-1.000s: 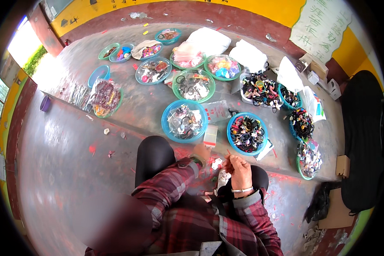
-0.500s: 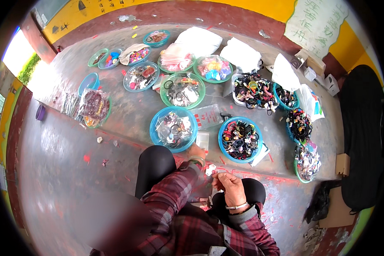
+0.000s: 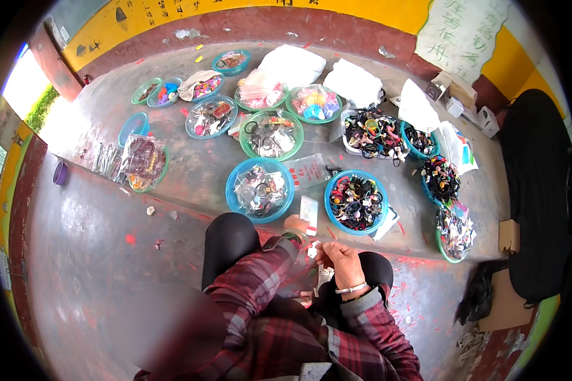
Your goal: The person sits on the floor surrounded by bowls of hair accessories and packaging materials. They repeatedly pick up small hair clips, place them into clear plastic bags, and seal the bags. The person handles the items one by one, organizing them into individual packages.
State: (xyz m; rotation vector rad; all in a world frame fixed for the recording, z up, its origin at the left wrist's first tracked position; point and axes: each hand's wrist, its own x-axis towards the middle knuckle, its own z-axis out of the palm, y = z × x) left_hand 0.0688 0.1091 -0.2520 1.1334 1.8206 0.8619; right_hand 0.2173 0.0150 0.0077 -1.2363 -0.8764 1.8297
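My left hand (image 3: 295,224) is just below the near edge of a blue basin (image 3: 229,197) holding hair ties and clear packets. Its fingers close on the lower end of a white card (image 3: 309,211); the fingertips are partly hidden. My right hand (image 3: 340,259) is in front of my right knee, thumb and fingers pinched together. Whatever lies in that pinch is too small to make out. Between the hands is a small white piece (image 3: 313,249). A second blue basin (image 3: 385,206), filled with dark hair ties, stands beyond my right hand.
Behind the near basins lies a clear printed bag (image 3: 308,171). Green basins (image 3: 302,143) and others of small goods spread across the raised floor, with white sacks (image 3: 292,63) at the back. The platform's edge runs by my knees. A black case (image 3: 539,197) stands at right.
The white card has shifted right and turned slightly at my left fingers, which have moved a little right, off the basin's edge. My right hand stays pinched, almost in place. The view has shifted slightly.
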